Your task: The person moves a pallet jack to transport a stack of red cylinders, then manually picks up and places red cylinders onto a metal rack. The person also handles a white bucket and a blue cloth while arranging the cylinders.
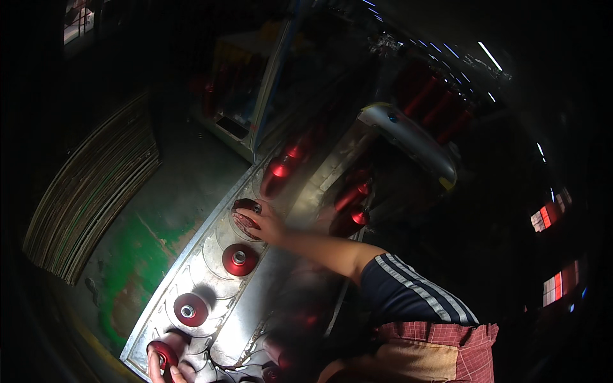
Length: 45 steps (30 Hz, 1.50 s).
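7 o'clock: your left hand (180,372) grasps the first red canister (165,348) by its upper end; a fingertip-only hold could slip. At 1 o'clock from it, the second canister (191,309) and third canister (239,259) stand free on the metal tabletop (152,329); a held one swung sideways might topple either. 8 o'clock: your right hand (263,223) is wrapped over the fourth canister (246,204), seemingly tilted; an uneven grip could let it roll. At 3 o'clock from there, a pair of canisters (359,217) stands near your right forearm (322,250); a sweeping elbow may knock them.
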### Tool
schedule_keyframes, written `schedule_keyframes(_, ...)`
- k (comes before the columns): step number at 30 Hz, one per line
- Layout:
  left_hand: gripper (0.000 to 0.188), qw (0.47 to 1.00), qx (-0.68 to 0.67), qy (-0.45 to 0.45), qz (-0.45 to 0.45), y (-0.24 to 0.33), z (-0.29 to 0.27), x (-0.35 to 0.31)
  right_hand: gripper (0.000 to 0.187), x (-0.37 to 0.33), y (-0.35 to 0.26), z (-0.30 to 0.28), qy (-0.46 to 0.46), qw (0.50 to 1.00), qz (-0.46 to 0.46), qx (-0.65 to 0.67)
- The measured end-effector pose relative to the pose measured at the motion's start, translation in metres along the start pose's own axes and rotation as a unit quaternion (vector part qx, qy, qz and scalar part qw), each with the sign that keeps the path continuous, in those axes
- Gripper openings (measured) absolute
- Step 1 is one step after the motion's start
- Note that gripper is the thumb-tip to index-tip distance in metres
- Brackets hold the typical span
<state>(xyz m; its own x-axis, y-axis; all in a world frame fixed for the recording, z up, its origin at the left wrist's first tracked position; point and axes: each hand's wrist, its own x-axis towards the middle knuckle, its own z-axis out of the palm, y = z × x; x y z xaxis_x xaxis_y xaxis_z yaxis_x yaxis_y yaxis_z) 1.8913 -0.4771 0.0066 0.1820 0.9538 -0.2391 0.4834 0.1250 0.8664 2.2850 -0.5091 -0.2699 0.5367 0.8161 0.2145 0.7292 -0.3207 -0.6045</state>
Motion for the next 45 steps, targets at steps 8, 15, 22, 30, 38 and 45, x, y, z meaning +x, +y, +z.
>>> schedule_keyframes(8,0.065,0.9,0.25,-0.214,0.287,0.009,0.146,0.08,0.052,-0.01,-0.059,-0.095,-0.111,0.987,-0.033,0.116)
schedule_keyframes(15,0.04,0.901,0.27,-0.2,0.276,-0.039,0.149,0.082,0.043,-0.118,-0.057,-0.205,-0.065,0.958,0.001,0.278)
schedule_keyframes(22,0.033,0.935,0.199,-0.15,0.253,-0.051,0.124,0.089,0.039,-0.223,-0.055,-0.277,0.058,0.975,0.079,0.198)
schedule_keyframes(30,0.059,0.911,0.3,-0.085,0.27,-0.044,0.084,0.061,0.037,-0.326,-0.102,-0.301,0.127,0.958,0.077,0.244)
schedule_keyframes(38,0.026,0.948,0.021,-0.156,0.277,-0.064,-0.058,-0.124,0.033,-0.472,-0.136,-0.244,0.1,0.903,0.13,0.398)
schedule_keyframes(45,0.021,0.97,-0.026,-0.235,-0.059,-0.231,-0.209,-0.253,0.03,-0.542,-0.281,-0.148,-0.028,0.883,0.158,0.441)
